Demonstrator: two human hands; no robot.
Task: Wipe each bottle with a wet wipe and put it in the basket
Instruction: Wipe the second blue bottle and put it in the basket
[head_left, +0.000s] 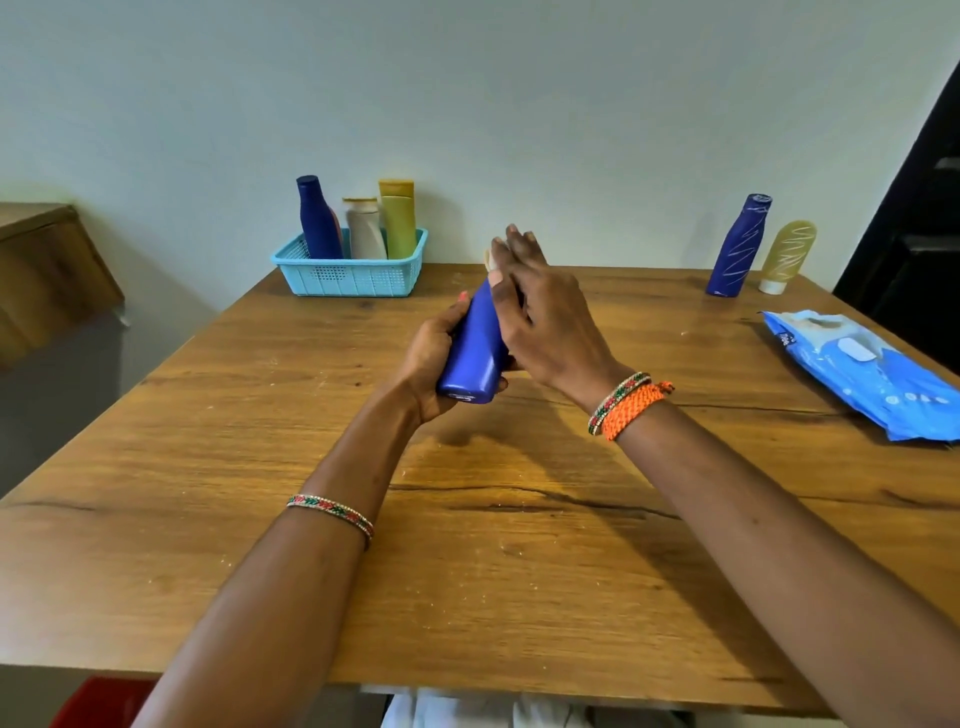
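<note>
Our left hand (434, 358) grips the blue bottle (475, 348); our flat right hand (540, 312) rubs it. It may slip onto the surface (519, 545).

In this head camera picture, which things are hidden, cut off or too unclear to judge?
- Wet wipe: in the head view the right hand lies flat over the blue plastic bottle that the left hand grips; no wipe shows under it.
- Held bottle's cap: mostly hidden behind the right fingers.
- Blue wet wipes pack: cut by the right edge; its print is too small to read.
- Pale blue plastic basket: its wall hides the bottoms of the three bottles inside.
</note>
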